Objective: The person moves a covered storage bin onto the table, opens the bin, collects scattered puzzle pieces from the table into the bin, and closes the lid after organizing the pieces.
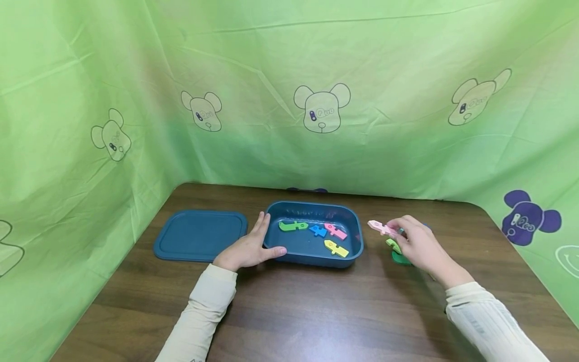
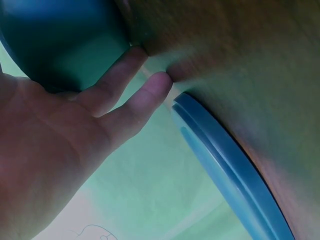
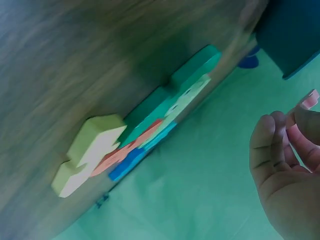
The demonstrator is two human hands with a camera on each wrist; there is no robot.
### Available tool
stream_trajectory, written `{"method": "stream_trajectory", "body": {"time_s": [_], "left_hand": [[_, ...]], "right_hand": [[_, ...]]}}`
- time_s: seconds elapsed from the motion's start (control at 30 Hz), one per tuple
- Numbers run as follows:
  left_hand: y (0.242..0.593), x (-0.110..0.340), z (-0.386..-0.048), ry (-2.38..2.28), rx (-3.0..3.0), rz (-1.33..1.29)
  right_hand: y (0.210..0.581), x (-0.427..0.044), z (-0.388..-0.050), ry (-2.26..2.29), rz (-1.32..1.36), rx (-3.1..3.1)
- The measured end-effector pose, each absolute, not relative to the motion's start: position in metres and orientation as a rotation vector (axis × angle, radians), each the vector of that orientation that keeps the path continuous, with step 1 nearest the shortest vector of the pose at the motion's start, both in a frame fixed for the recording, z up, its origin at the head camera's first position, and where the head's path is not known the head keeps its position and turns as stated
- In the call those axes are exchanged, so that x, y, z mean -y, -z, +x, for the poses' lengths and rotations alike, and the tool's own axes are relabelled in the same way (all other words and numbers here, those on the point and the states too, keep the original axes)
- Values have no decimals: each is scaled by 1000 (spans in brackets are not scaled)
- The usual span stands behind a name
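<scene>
A dark blue rectangular box [image 1: 298,256] stands on the table, with several flat notched toy pieces inside, among them a green piece [image 1: 293,226], a blue piece [image 1: 318,231] and a yellow piece [image 1: 336,248]. My left hand [image 1: 248,249] rests against the box's left side, fingers spread and thumb over the front rim. To the right of the box, my right hand [image 1: 418,246] pinches a pale pink notched piece [image 1: 380,227] above the table. More pieces lie under and beside this hand, including a dark green piece [image 3: 150,112] and a light yellow-green piece [image 3: 90,152].
The blue lid [image 1: 201,235] lies flat on the table to the left of the box. A green curtain [image 1: 271,151] with cartoon bear heads hangs behind and beside the wooden table [image 1: 316,311].
</scene>
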State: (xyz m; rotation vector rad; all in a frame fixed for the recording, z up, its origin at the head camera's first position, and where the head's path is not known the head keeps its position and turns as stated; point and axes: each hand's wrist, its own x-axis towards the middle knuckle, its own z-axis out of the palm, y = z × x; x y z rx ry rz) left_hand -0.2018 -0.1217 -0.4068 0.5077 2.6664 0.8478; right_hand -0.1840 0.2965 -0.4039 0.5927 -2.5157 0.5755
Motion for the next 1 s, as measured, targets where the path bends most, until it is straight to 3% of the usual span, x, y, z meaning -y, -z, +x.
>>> {"method": "stream_trajectory", "body": {"time_s": [0.47, 1.0], "left_hand": [[407, 122, -201, -852, -2668, 513], [408, 122, -203, -849, -2667, 500]], "right_hand": [[400, -260, -187, -663, 722, 2531], [388, -229, -188, -676, 690, 2679]]}}
